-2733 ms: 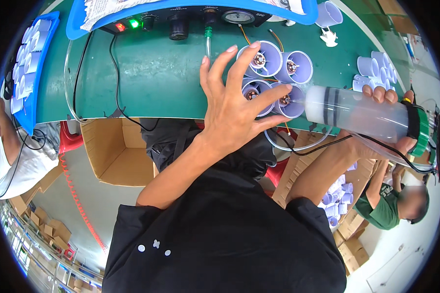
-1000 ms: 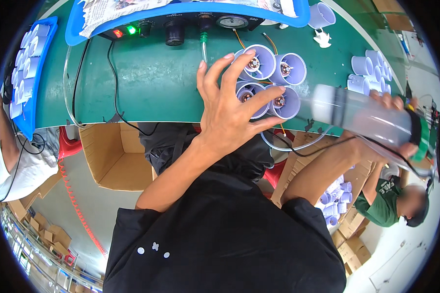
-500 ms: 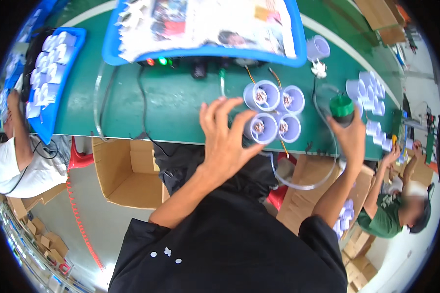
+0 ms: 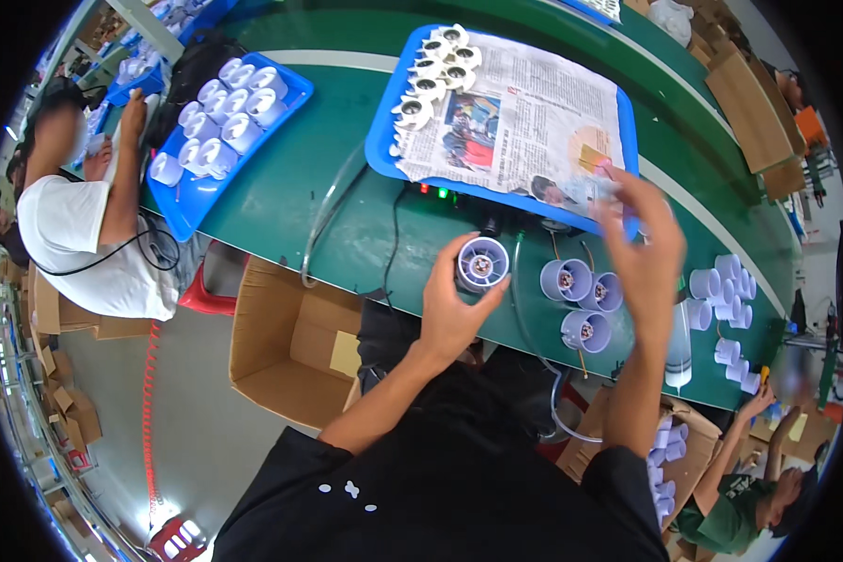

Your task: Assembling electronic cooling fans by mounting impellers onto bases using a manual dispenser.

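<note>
Green bench (image 4: 290,201) — left hand (image 4: 454,309) around cup (image 4: 482,264)

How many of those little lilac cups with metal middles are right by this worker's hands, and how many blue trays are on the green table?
Lilac cup held up in the left hand: 1
Lilac cups standing on the table: 3
Blue trays: 2
Total: 6
</note>
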The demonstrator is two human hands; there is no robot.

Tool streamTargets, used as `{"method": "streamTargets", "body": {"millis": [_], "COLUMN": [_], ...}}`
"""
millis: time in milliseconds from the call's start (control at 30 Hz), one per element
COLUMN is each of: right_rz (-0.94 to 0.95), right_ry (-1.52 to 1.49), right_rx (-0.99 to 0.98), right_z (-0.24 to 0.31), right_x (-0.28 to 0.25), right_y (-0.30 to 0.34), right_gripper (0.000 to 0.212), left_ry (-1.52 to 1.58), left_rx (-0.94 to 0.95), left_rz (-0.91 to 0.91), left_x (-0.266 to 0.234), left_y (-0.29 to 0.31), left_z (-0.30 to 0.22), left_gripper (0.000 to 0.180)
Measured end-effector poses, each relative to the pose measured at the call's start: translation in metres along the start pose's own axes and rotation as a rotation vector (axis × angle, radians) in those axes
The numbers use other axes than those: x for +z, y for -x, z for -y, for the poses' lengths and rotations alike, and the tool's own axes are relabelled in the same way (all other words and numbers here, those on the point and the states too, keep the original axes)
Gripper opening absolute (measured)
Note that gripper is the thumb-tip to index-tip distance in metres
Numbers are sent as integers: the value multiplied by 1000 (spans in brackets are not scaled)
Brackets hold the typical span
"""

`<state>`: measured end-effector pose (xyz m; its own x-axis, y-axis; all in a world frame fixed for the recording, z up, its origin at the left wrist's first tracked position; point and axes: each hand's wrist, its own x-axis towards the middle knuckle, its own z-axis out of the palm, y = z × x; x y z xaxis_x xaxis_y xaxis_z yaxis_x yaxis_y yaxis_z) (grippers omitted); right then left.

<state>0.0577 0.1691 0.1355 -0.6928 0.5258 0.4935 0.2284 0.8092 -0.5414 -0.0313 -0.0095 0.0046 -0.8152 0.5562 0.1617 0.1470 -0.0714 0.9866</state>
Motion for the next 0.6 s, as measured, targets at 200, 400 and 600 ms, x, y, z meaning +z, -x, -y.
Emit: {"method": "streamTargets", "body": {"millis": [200,400,600], "right_rz": [255,319,83], "right_ry": [192,566,338], "right_rx": [-642,-814,-1049], "right_z": [46,44,37], "right_x": [131,163,113], "right_y": [-97,-106,-84], "right_gripper": [19,13,21], "left_ry": [-56,-159,-76], "left_rx": [11,98,78], "left_rz": [35,130,83], "left_x": [-4,-7,-12], "left_y": [3,6,6], "left_z": [-5,-11,-6], "left_gripper": [58,59,58]}}
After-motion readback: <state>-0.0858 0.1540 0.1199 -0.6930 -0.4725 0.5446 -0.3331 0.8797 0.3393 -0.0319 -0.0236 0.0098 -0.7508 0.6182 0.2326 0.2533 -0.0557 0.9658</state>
